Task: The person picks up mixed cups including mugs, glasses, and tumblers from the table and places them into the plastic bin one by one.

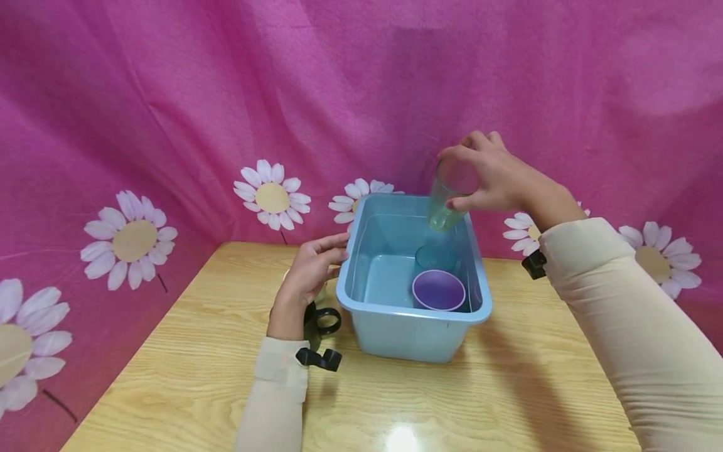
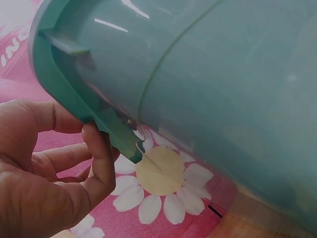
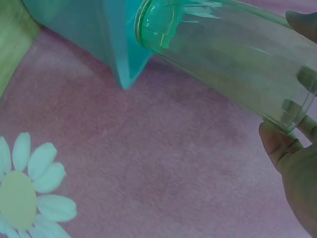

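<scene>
A light-blue plastic basin [image 1: 401, 336] stands on the table. My left hand [image 1: 307, 270] is at its left rim; in the left wrist view, that hand [image 2: 59, 173] pinches the rim edge between thumb and fingers. Above the basin's far right side, my right hand [image 1: 499, 176] grips a clear drinking glass [image 1: 443, 213] near its top. The right wrist view shows fingertips and thumb round the mouth of the glass [image 3: 223, 59], whose base has a greenish tint. Inside the basin sit a purple bowl [image 1: 439, 290] and, behind it, a see-through round vessel [image 1: 435, 256].
A dark mug [image 1: 312, 329] with a black handle stands left of the basin, partly hidden by my left wrist. The wooden table [image 1: 198, 376] meets a pink cloth [image 1: 339, 94] with white flowers behind and at the left.
</scene>
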`<state>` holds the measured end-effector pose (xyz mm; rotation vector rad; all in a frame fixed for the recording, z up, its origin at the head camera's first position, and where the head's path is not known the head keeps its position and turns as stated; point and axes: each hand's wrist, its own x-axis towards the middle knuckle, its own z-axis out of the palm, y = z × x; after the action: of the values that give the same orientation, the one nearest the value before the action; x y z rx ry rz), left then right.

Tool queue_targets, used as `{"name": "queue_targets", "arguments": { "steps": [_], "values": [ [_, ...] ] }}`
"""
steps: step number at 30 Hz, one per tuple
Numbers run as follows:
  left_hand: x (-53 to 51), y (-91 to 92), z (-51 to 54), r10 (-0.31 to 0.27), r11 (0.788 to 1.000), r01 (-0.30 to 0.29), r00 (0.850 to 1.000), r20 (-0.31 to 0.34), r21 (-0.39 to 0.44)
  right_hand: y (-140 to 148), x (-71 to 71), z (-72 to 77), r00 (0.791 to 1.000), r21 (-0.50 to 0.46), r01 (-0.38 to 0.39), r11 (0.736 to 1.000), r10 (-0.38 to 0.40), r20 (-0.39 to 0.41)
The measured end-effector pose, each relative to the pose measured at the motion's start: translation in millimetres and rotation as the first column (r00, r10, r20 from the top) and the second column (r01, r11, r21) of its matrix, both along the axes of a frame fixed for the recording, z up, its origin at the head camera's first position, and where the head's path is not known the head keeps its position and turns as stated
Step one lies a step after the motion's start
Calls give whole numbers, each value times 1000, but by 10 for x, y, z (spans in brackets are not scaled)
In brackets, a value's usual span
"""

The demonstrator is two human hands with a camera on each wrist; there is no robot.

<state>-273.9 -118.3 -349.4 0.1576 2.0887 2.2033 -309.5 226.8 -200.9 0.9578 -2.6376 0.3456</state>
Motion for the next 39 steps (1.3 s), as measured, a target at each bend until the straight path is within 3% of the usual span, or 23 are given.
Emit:
{"name": "queue_targets", "arguments": {
  "steps": [17, 39],
  "values": [
    [18, 25, -3, -12, 1000, 12, 1000, -7, 13, -41, -269, -480, 999, -4, -40, 999, 40, 7],
    [82, 10, 45, -7, 1000, 7, 1000, -7, 15, -166, -399, -787, 992, 53, 34, 998, -41, 122]
  ]
}}
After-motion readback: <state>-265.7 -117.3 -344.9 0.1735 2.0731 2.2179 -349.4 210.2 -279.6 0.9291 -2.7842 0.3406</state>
